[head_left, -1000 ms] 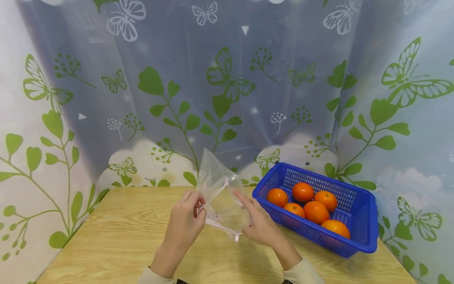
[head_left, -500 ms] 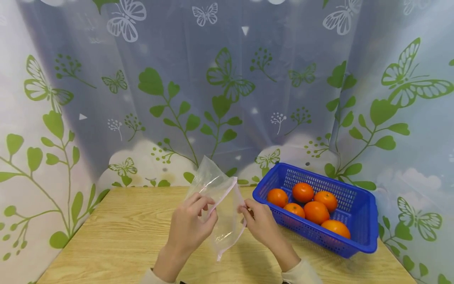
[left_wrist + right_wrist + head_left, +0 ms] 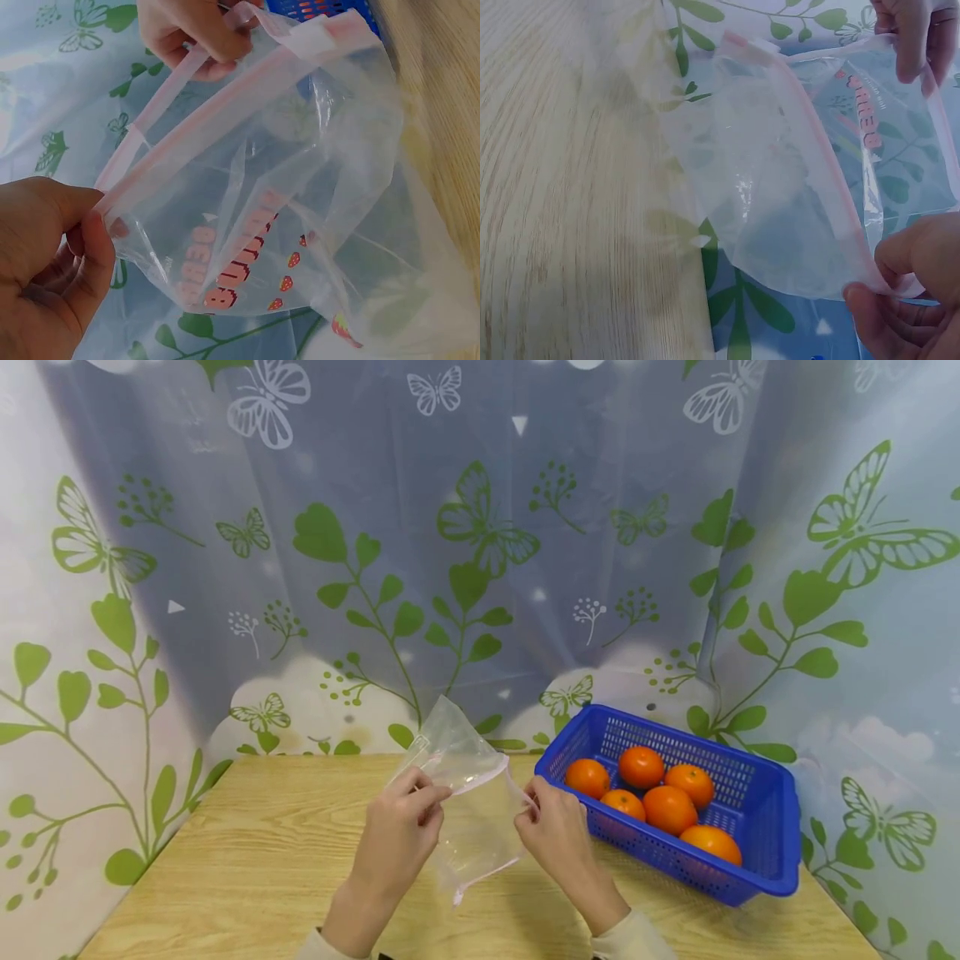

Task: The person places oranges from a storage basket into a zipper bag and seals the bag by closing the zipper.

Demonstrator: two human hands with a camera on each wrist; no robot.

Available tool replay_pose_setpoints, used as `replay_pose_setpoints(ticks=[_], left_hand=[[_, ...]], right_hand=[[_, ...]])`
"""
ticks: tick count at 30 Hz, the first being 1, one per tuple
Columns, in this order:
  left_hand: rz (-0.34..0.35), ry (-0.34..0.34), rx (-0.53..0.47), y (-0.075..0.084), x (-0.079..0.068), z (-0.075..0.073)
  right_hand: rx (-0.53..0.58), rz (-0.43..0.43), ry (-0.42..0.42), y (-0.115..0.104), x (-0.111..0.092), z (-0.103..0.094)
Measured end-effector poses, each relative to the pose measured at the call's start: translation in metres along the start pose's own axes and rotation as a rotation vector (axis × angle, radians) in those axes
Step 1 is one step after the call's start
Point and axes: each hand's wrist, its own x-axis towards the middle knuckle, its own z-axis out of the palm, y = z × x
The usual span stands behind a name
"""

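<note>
A clear zip-lock bag (image 3: 453,747) with pink-edged sides at its mouth is held over the table between both hands. My left hand (image 3: 401,827) pinches one edge of the mouth between thumb and fingers. The opposite edge is pinched by my right hand (image 3: 555,835), so the mouth is spread apart. In the left wrist view, pink lettering (image 3: 232,292) and small strawberries (image 3: 286,283) show on the film. Nothing shows inside the bag (image 3: 757,187) in the right wrist view.
A blue perforated basket (image 3: 765,827) stands on the wooden table (image 3: 247,860), just right of my right hand. Several oranges (image 3: 670,810) lie in it. Behind the table hangs a curtain (image 3: 375,635) printed with leaves and butterflies.
My right hand went from an extended index finger against the bag to pinching its edge, then shifted slightly right. The bag turned and its mouth spread. The basket stayed put.
</note>
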Motion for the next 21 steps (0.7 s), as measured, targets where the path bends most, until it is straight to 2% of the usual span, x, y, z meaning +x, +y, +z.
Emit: replay_pose_setpoints(ticks=[3,5,8,14,18,21], left_hand=[[-0.008,0.0,0.022,-0.001,0.0,-0.001],[-0.01,-0.008,0.058,-0.002,0.0,-0.001],[-0.011,-0.034,0.114,-0.001,0.0,0.0],[-0.044,-0.1,0.135,0.004,0.0,-0.003],[-0.069,-0.148,0.159,0.011,0.002,-0.006],[-0.098,-0.186,0.168,0.015,0.003,-0.007]], right_hand=[[-0.003,-0.029,0.014,0.001,-0.001,0.002],[0.028,-0.047,-0.01,0.002,-0.001,0.002],[0.131,-0.048,-0.113,0.0,0.0,0.0],[0.338,0.018,-0.378,0.002,0.003,-0.007],[0.416,0.03,-0.487,0.006,0.004,-0.011],[0.449,0.071,-0.515,0.008,0.005,-0.012]])
